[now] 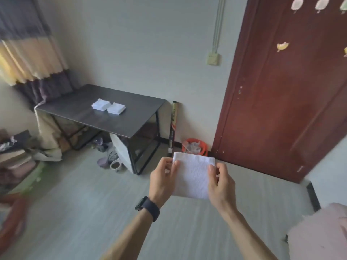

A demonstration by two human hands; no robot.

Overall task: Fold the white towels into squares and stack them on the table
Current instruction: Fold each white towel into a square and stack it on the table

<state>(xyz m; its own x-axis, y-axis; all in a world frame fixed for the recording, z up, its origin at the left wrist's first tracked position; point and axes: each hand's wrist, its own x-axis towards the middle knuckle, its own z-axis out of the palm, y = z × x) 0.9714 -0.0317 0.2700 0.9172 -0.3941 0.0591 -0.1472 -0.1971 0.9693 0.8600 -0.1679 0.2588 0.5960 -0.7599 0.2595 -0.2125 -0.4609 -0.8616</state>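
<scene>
I hold a folded white towel (193,175) up in front of me, above the floor. My left hand (162,180) pinches its left edge and my right hand (220,182) pinches its right edge, thumbs on the near face. The towel is a rough square. Farther off to the left stands a dark table (75,106) with two stacks of folded white towels, one stack (101,104) touching the other (116,108).
A dark red door (285,102) is on the right. A bat (173,128) leans on the wall beside an orange basket (195,146). Shoes and bags (110,158) lie under the table. A curtain (32,53) hangs at left. A pale cushion (323,235) is at the bottom right.
</scene>
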